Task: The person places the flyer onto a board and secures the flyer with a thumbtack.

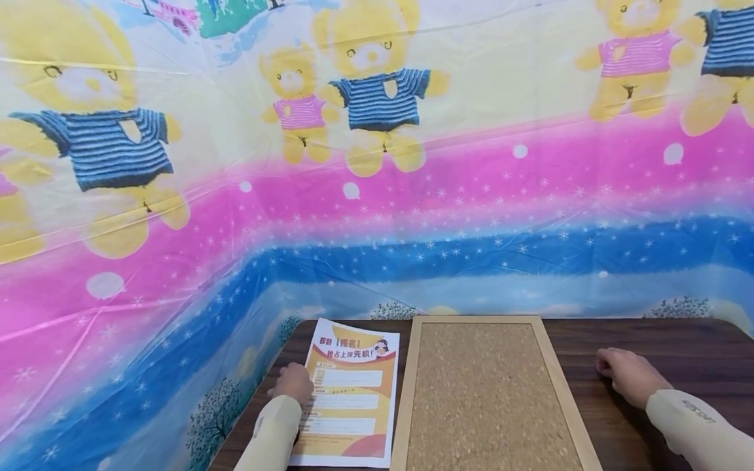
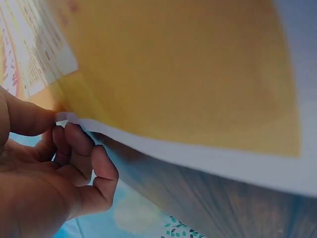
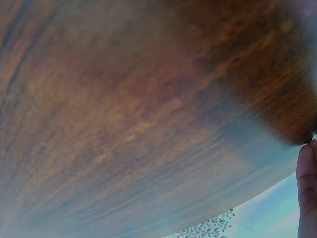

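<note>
A printed poster (image 1: pixel 347 399) in yellow, orange and white lies flat on the left part of the dark table. At its left edge is my left hand (image 1: pixel 292 384). The left wrist view shows that hand's thumb and fingers (image 2: pixel 79 139) pinching the white margin of the poster (image 2: pixel 198 84), which is slightly bent there. My right hand (image 1: pixel 633 376) rests on the wood right of the corkboard (image 1: pixel 489 392), loosely curled and holding nothing. Only a few fingers (image 3: pixel 308 173) of it show at the border of the right wrist view.
The wood-framed corkboard stands between the two hands, just right of the poster. Dark wood-grain table (image 1: pixel 695 347) extends under everything, with rounded far corners. A cloth backdrop (image 1: pixel 471 196) with bears and snowflakes hangs behind and along the left side.
</note>
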`<action>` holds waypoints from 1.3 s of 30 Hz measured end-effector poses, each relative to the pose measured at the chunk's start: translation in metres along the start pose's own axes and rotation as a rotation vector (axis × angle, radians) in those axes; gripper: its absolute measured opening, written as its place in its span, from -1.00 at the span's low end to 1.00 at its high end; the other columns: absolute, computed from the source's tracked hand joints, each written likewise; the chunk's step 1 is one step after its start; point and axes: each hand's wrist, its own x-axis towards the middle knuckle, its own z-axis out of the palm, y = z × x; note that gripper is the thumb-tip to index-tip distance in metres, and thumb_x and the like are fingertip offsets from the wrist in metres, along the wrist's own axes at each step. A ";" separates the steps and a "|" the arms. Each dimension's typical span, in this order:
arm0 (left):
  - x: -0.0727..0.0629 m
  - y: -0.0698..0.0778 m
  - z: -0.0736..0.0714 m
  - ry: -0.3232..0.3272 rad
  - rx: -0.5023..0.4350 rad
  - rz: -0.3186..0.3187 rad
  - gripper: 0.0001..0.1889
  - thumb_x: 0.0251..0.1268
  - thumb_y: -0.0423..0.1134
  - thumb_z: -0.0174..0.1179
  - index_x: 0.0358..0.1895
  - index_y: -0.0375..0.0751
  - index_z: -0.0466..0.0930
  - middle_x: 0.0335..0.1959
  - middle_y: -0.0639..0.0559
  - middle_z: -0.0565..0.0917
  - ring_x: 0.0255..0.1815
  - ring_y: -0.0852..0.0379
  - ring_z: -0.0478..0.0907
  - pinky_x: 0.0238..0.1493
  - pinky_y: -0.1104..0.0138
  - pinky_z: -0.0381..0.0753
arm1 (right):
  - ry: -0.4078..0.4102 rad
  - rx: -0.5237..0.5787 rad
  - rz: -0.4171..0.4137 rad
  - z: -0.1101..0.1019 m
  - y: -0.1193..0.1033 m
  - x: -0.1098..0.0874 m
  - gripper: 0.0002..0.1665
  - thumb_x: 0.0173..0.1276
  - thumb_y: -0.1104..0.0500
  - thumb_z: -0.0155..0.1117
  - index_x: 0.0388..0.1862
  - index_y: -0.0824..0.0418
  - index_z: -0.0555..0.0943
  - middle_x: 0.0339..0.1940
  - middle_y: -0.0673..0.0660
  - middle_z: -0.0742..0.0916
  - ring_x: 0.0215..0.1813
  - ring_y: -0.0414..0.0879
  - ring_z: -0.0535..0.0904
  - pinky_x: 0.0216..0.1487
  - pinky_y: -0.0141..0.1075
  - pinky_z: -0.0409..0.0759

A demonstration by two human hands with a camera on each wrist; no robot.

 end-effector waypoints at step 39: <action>0.002 -0.017 -0.037 0.042 -0.168 0.095 -0.60 0.34 -0.51 -0.04 0.18 -0.29 0.10 -0.21 -0.26 0.58 -0.28 -0.13 0.42 -0.21 0.02 0.34 | 0.264 0.020 -0.058 -0.016 -0.010 -0.001 -0.63 -0.03 0.58 0.36 -0.37 0.23 0.47 -0.44 0.06 0.53 -0.40 -0.05 0.48 -0.45 -0.14 0.45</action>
